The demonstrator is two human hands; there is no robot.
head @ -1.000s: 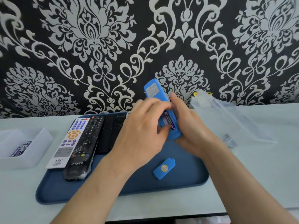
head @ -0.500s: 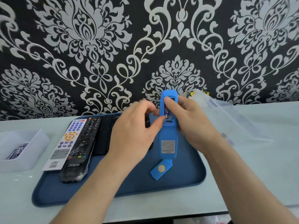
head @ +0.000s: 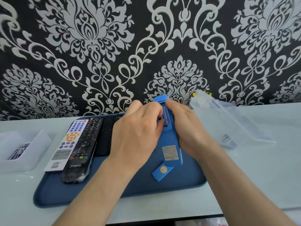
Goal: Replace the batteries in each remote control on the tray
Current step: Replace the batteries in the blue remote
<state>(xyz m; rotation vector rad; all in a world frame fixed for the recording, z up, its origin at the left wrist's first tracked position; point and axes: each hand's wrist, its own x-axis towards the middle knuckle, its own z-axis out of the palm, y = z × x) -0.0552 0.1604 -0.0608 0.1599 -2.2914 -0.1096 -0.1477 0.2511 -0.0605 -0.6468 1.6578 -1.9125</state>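
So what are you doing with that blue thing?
A person is changing the batteries in a blue remote. The right hand grips it, back side up, over the blue tray. The left hand has its fingertips in the open battery slot; whether it pinches a battery is hidden. The remote's blue cover lies on the tray. A white remote and a black remote lie on the tray's left side.
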